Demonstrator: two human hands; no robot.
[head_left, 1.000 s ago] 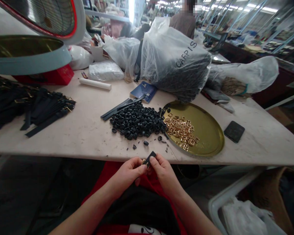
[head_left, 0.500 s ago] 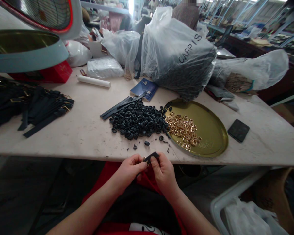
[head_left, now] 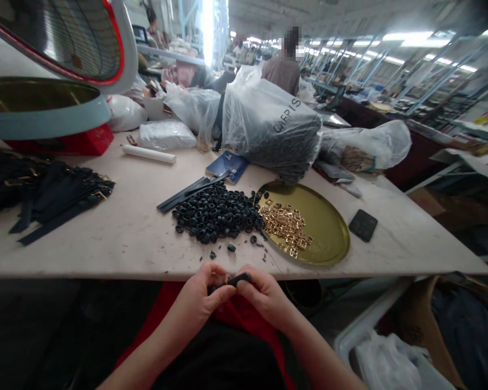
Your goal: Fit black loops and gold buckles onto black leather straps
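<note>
Between both hands, just off the table's front edge, is a black strap (head_left: 239, 279) with a small gold glint, probably a buckle, near its middle. My left hand (head_left: 205, 290) pinches its left part between thumb and fingers. The right part is gripped by my right hand (head_left: 261, 292), thumb on top. Fingers cover much of the strap. Beyond the hands lies a heap of black loops (head_left: 215, 211), with a few loose ones at its near side. Gold buckles (head_left: 287, 225) are piled on the left half of a round gold tray (head_left: 329, 238).
Black straps with gold buckles (head_left: 61, 195) lie at the left. Flat black strips (head_left: 183, 194) and a blue booklet (head_left: 230, 165) sit behind the loops. A large plastic bag (head_left: 264, 130), a white roll (head_left: 148, 154) and a dark flat square (head_left: 363, 225) are also on the table (head_left: 138, 238).
The view has tilted up and shifted right. Both hands still hold the strap, which now lies flatter, and more of it shows under the left fingers.
</note>
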